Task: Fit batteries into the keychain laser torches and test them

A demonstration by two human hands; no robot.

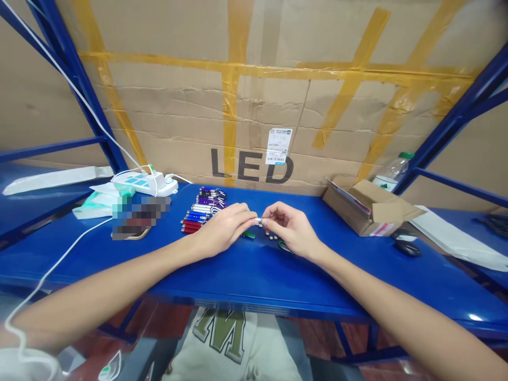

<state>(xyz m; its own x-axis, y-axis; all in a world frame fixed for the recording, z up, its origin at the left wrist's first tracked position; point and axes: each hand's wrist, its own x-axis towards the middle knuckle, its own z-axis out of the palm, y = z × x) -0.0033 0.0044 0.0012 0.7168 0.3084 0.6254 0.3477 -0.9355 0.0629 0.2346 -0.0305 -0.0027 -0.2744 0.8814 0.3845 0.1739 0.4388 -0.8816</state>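
My left hand [224,226] and my right hand [289,227] meet over the blue table [246,270], fingers pinched together on a small silver part [257,220] held between them. Under the left fingers lies a small green torch body [249,234]. A few tiny button cells [272,237] and a dark green loop [284,246] rest on the table by my right hand. A row of small purple, blue and red keychain torches [202,209] lies just left of my left hand.
An open cardboard box [367,207] stands at the right, with a plastic bottle [392,172] behind it and a black mouse [407,248] beside it. A white power strip [145,182] and packets sit at the left. A taped cardboard wall marked LED backs the table.
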